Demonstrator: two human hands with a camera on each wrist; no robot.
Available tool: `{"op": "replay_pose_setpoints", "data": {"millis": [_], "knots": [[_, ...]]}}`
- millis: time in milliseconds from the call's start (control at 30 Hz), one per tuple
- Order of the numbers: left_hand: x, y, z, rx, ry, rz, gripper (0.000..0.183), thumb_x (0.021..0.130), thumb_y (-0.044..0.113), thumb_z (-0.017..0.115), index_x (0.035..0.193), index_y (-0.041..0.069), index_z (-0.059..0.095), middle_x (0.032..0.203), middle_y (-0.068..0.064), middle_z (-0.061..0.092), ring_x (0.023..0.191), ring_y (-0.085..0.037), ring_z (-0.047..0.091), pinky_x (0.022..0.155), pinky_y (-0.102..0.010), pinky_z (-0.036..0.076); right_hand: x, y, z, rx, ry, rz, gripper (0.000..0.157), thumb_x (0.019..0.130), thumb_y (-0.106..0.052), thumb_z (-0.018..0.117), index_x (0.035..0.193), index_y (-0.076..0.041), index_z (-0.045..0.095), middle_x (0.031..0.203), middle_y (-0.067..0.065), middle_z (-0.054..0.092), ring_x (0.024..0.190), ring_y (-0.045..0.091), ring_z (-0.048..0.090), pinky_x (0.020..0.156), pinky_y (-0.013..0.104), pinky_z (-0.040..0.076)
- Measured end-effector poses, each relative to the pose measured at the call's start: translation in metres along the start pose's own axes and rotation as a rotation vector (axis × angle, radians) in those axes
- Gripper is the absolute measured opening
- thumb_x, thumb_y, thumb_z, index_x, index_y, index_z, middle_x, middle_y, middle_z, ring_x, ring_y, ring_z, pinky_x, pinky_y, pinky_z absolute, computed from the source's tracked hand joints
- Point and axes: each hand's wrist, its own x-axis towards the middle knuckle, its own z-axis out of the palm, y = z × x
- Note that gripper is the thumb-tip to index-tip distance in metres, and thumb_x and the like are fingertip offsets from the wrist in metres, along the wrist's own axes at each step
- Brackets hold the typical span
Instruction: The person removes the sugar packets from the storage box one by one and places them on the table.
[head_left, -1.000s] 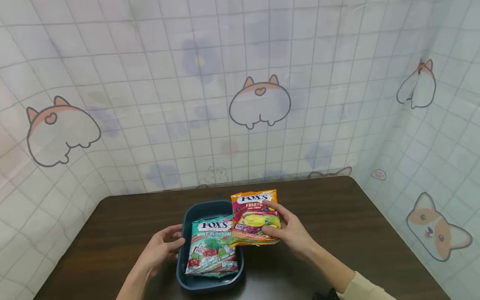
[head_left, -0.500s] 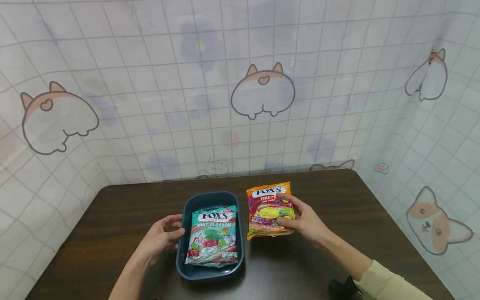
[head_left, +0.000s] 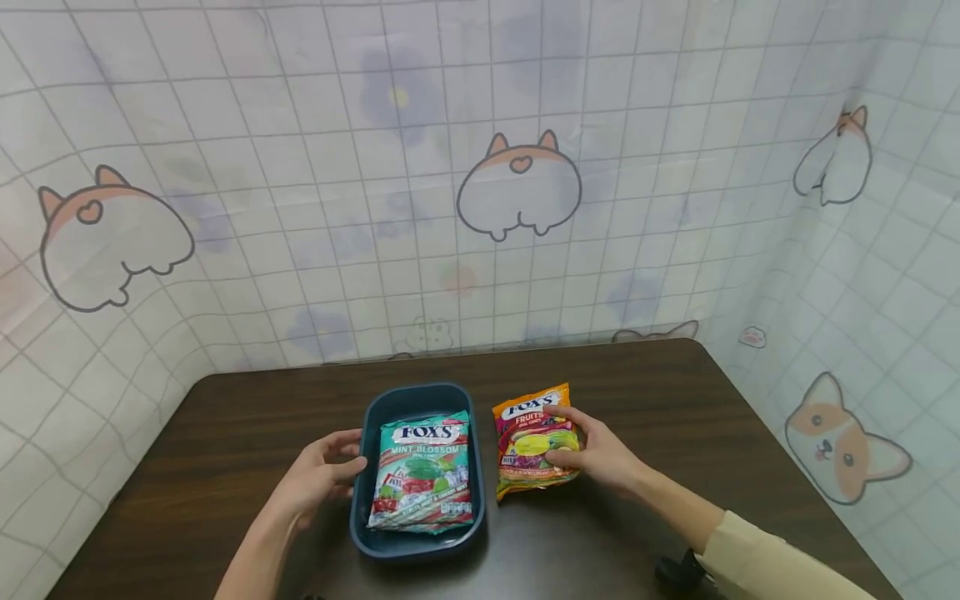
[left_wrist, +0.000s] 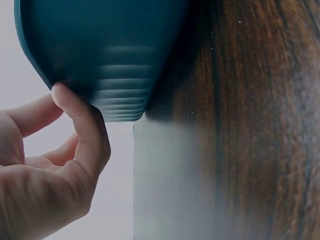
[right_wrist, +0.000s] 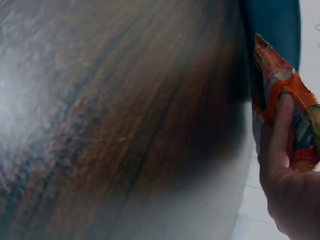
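A dark blue rectangular tub (head_left: 417, 402) stands on the table, with a green Fox's mint blossom candy bag (head_left: 422, 479) lying inside. My left hand (head_left: 318, 481) pinches the tub's left rim; in the left wrist view, a fingertip (left_wrist: 61, 96) bends against the edge. To the right of the tub, my right hand (head_left: 603, 457) holds an orange and purple Fox's fruits candy bag (head_left: 517, 442) by its right side. From the right wrist, this orange bag (right_wrist: 280, 85) looks tilted, low over the table and overlapping the blue tub (right_wrist: 272, 22).
The dark wood table (head_left: 255, 433) has rounded back corners and meets a grid-patterned cloth wall (head_left: 337, 250) behind. A small black object (head_left: 678, 573) shows at the right sleeve (head_left: 765, 554).
My right hand has carried the orange candy bag from over the tub's right edge to the table's right side, then lowered it slightly. The left hand stays at the tub.
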Motion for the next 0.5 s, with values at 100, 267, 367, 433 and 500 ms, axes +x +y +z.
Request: {"op": "replay_pose_setpoints", "data": {"millis": [100,267,367,433,500], "knots": [[0.000,0.001,0.000,0.004,-0.002,-0.004,0.048,0.102,0.005,0.062,0.147,-0.004,0.047,0.129,-0.025,0.052,0.096,-0.030,0.060,0.076,-0.041,0.057,0.002,0.003,0.002,-0.103,0.035,0.032,0.072,0.095,-0.016,0.076,0.155,-0.005,0.039,0.131,0.020,0.056,0.104,0.027,0.061,0.089,0.038,0.054],[0.003,0.001,0.000,-0.002,-0.010,-0.005,0.048,0.102,0.005,0.062,0.147,-0.004,0.046,0.128,-0.024,0.052,0.096,-0.029,0.060,0.076,-0.041,0.057,0.007,0.000,0.004,-0.254,0.079,0.064,0.072,0.091,-0.018,0.080,0.153,-0.008,0.044,0.128,0.015,0.057,0.103,0.025,0.059,0.092,0.044,0.053],[0.003,0.001,-0.001,0.005,-0.003,-0.006,0.049,0.102,0.004,0.062,0.147,-0.004,0.046,0.128,-0.025,0.052,0.096,-0.029,0.060,0.076,-0.040,0.056,0.012,-0.002,0.005,-0.349,0.091,0.053,0.071,0.090,-0.020,0.081,0.151,-0.010,0.047,0.126,0.013,0.058,0.102,0.024,0.059,0.093,0.047,0.052],[0.002,0.001,0.000,0.015,0.001,-0.007,0.049,0.102,0.005,0.062,0.148,-0.004,0.045,0.129,-0.025,0.052,0.096,-0.029,0.060,0.076,-0.040,0.057,0.015,-0.003,0.005,-0.425,0.094,0.044,0.069,0.088,-0.023,0.083,0.148,-0.012,0.050,0.126,0.011,0.059,0.101,0.023,0.059,0.093,0.048,0.051],[0.000,0.001,0.000,0.023,0.005,-0.010,0.049,0.102,0.005,0.062,0.148,-0.004,0.045,0.129,-0.025,0.052,0.096,-0.029,0.060,0.076,-0.040,0.057,0.016,-0.003,0.004,-0.503,0.092,0.036,0.067,0.087,-0.025,0.084,0.145,-0.013,0.053,0.124,0.010,0.060,0.101,0.024,0.058,0.093,0.049,0.050]]}}
